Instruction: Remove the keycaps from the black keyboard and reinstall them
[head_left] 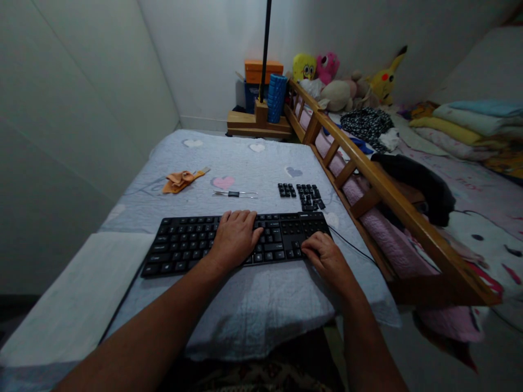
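A black keyboard (180, 243) lies across the cloth-covered table in front of me. My left hand (235, 237) rests flat on its middle keys, fingers stretched out. At the keyboard's lower right, near the arrow keys, the thumb and fingers of my right hand (322, 251) are pinched together; whatever is between them is hidden. The upper right of the keyboard shows bare key positions. Beyond it lie loose black keycaps in two groups, a smaller group (286, 190) and a larger one (309, 196). A wire keycap puller (233, 194) with a dark middle lies behind the keyboard.
An orange cloth (178, 181) lies at the back left beside a small flat brush (202, 172). A white sheet (77, 294) covers the left front. The keyboard cable (353, 246) runs right, towards a wooden bed rail (368, 169).
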A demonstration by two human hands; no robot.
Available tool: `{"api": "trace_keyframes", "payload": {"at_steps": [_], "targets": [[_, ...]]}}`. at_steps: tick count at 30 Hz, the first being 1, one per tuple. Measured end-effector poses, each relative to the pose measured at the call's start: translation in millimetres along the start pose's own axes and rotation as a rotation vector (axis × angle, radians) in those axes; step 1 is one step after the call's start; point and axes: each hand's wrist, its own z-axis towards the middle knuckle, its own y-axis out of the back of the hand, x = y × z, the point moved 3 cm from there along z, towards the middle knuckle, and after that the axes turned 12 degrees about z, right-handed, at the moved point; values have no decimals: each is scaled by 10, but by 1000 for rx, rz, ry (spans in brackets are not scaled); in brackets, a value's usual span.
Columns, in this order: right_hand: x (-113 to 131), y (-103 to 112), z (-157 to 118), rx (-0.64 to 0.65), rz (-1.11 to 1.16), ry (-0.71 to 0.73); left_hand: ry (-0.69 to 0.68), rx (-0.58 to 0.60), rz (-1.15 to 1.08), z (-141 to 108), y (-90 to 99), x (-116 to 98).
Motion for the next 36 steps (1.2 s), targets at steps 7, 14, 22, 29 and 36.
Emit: {"api": "trace_keyframes", "payload": {"at_steps": [7,14,22,29,36], "targets": [[-25,-5,-10,-17,25,21,8,7,-15,0,15,0],[-29,-22,-42,-43,46,33,5,2,-14,-2,-20,8],[-26,-22,-40,-61,72,31,8,14,3,0,13,2],[-17,-32,-41,-57,97,32,6,-2,3,-7,-9,1],[-46,-40,-43,-71,118,36,-3,3,10,0,-24,5]]}}
